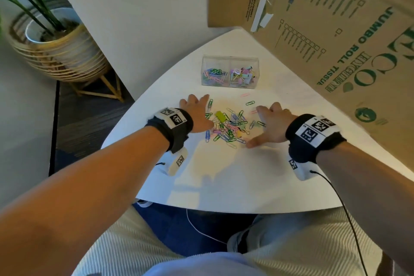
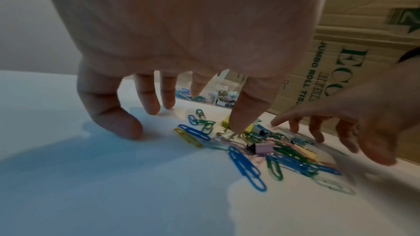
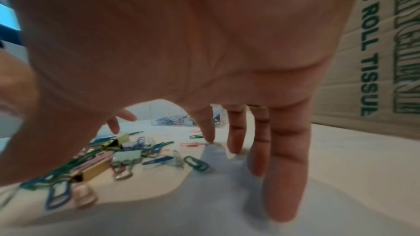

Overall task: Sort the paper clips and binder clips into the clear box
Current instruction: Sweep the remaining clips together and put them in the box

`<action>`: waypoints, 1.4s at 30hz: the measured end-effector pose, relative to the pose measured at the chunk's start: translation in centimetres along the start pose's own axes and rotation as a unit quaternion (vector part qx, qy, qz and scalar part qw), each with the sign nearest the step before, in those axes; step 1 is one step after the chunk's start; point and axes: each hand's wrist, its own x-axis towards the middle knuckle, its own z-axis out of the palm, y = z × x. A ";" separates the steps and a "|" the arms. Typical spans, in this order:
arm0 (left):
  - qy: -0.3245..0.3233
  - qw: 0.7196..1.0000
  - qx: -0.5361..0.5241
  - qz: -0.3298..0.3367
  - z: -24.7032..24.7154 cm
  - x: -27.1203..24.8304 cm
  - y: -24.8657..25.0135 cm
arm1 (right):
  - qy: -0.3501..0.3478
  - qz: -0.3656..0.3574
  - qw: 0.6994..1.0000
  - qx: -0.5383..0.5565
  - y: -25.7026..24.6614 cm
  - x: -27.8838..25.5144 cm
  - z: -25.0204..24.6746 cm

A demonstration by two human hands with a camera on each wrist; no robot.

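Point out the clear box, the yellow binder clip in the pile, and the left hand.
clear box [image 1: 229,58]: head view, on its upper front wall.
yellow binder clip [image 1: 220,116]: head view, on its flat yellow body.
left hand [image 1: 197,111]: head view, on the back of the hand.

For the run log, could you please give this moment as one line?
hands: left, right open, flanking clips | box: part-filled | holding: nothing

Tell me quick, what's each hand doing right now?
Left hand: open, fingers spread beside the clip pile, holding nothing.
Right hand: open, fingers spread, holding nothing.
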 end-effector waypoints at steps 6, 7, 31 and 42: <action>-0.037 0.998 0.014 0.039 0.8 0.5 2.7 | 0.013 -0.051 0.998 0.025 -3.9 1.3 1.3; -0.031 0.999 0.004 0.043 0.7 0.5 2.6 | 0.013 -0.057 0.998 0.040 -4.0 1.5 1.1; -0.060 0.992 0.063 0.089 -0.8 0.6 -0.6 | 0.066 -0.026 0.994 0.085 -3.3 3.8 -1.5; -0.039 0.993 0.013 0.111 -0.8 0.8 -0.8 | 0.017 -0.001 0.998 0.056 -2.0 0.7 0.6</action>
